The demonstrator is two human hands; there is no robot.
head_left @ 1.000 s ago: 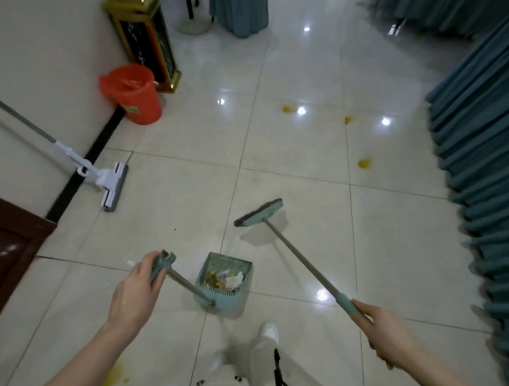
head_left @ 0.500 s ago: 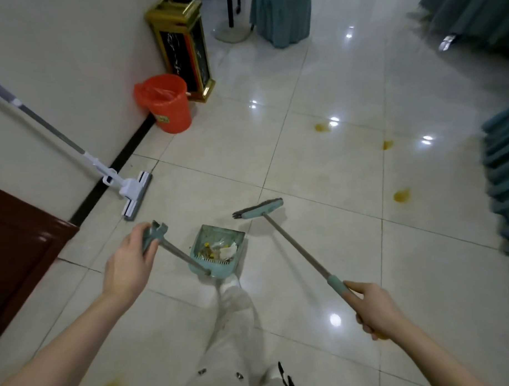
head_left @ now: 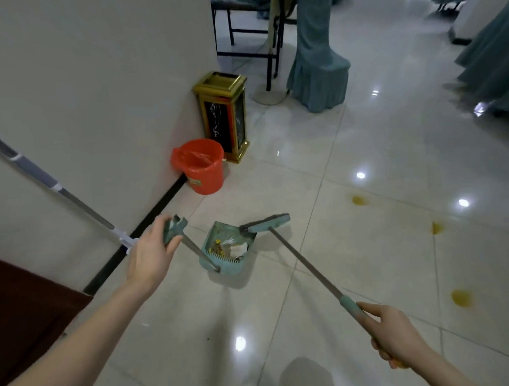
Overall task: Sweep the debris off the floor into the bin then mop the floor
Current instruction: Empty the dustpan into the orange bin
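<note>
The left hand [head_left: 151, 254] grips the dustpan [head_left: 238, 268] by its handle top, and the right hand [head_left: 396, 335] grips the broom [head_left: 267, 223]. The full pan, near the red bin [head_left: 203, 177], seems light but tippy.

Glossy pale tiled floor [head_left: 374, 263] with grey grout lines and bright light reflections.

Against the wall stand a red bucket [head_left: 203, 168] and, just behind it and close enough that a gap cannot be made out, a gold-and-black bin [head_left: 224, 118]. A mop [head_left: 74, 199] leans on the wall with its white head at the skirting. Three yellow stains [head_left: 461, 297] mark the tiles to the right, well apart from each other. Farther back stand a teal-covered chair [head_left: 318, 66] and a black table frame [head_left: 242, 31].
</note>
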